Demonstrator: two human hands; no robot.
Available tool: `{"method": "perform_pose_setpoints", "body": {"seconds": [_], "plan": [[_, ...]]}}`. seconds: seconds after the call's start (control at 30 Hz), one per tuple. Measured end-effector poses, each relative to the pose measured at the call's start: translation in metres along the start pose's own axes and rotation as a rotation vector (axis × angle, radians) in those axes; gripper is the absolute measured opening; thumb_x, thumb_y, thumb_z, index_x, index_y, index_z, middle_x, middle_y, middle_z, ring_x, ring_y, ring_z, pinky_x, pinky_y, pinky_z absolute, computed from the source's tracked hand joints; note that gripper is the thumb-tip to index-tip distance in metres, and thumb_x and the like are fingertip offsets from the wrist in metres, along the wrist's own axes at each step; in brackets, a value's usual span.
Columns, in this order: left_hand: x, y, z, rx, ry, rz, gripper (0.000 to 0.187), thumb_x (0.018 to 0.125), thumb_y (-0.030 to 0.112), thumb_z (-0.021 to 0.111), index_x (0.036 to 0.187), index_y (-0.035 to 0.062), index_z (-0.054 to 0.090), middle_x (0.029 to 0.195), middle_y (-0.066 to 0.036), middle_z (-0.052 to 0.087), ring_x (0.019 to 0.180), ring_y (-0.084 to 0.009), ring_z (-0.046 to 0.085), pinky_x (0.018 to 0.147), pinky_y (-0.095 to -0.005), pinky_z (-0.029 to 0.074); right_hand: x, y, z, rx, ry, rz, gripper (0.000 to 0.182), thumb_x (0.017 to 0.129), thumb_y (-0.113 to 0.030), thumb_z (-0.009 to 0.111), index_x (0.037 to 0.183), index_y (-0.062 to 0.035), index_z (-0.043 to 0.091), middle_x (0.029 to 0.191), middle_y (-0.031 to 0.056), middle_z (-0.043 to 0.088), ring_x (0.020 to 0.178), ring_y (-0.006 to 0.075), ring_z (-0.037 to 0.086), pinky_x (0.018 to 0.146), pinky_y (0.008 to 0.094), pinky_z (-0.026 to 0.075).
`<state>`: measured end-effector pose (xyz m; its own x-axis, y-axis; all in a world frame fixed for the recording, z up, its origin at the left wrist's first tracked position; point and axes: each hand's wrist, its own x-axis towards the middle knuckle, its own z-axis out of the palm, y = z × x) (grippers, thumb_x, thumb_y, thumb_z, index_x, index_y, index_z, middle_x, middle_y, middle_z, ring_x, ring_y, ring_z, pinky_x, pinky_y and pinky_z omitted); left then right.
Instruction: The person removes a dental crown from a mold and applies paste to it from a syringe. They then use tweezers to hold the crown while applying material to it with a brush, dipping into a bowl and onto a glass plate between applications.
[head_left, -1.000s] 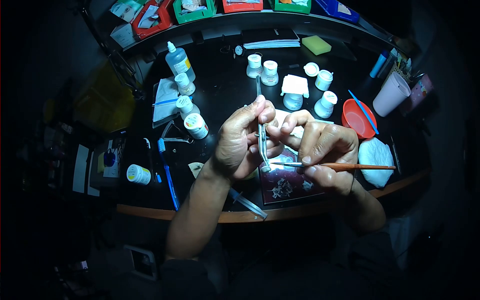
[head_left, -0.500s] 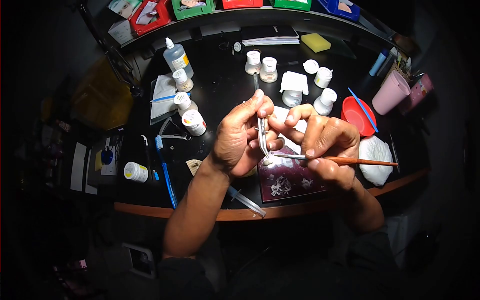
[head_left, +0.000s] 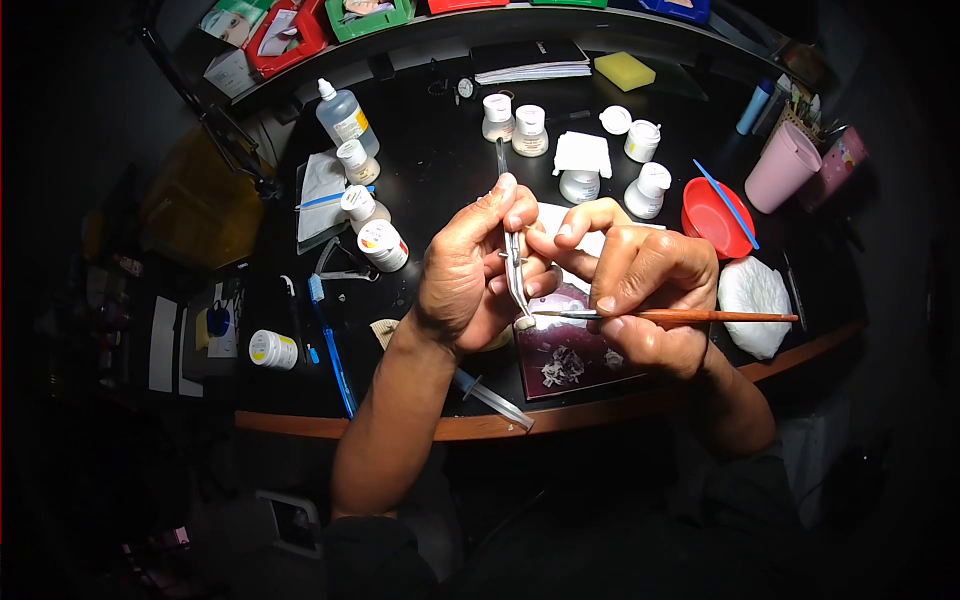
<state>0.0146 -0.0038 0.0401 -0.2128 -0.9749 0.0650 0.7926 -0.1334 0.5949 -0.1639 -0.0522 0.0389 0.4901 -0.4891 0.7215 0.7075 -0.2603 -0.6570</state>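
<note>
My left hand (head_left: 465,265) is closed round metal tweezers (head_left: 514,265), which point down toward me. A small whitish piece, tooth-like in look (head_left: 525,323), sits at their tips. Between the fingers of my right hand (head_left: 650,285) is a fine brush with a reddish-brown wooden handle (head_left: 730,316). The brush tip reaches left to the small piece and appears to touch it. Below both hands lies a dark red glossy plate (head_left: 620,378) with crumpled white scraps (head_left: 562,366) on it.
White-capped jars (head_left: 383,245) stand left and behind my hands. A red bowl (head_left: 705,225) with a blue stick, a white wad (head_left: 752,300) and a pink cup (head_left: 785,170) are on the right. A syringe (head_left: 497,402) and blue toothbrush (head_left: 330,340) lie near the front edge.
The brush tip has moved left from just beside the small piece to meet it. The whole view has shifted slightly. Both hands keep their grips.
</note>
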Motion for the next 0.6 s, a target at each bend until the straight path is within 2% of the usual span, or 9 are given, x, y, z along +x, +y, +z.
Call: {"method": "perform_pose_setpoints", "body": {"seconds": [0.33,0.6], "plan": [[0.0006,0.0003,-0.0014,0.006,-0.006,-0.003,0.041,0.112,0.042,0.035,0.083,0.0153,0.048,0.053,0.010,0.028,0.041,-0.0027,0.029,0.052,-0.0218,0.039,0.0008,-0.0003,0.0008,-0.032,-0.002,-0.012,0.010,0.067,0.007,0.063,0.074,-0.0005,0.064,0.073,0.0070,0.065,0.107,0.0312,0.062,0.099,0.0462,0.052],[0.0004,0.0002,-0.0013,-0.001,-0.003,-0.003,0.040,0.112,0.041,0.036,0.083,0.0153,0.048,0.054,0.009,0.030,0.041,-0.0030,0.030,0.053,-0.0214,0.039,0.0011,0.0004,0.0018,-0.003,-0.005,-0.016,0.011,0.068,0.008,0.062,0.075,0.0003,0.064,0.073,0.0074,0.062,0.111,0.0317,0.060,0.094,0.0469,0.056]]}}
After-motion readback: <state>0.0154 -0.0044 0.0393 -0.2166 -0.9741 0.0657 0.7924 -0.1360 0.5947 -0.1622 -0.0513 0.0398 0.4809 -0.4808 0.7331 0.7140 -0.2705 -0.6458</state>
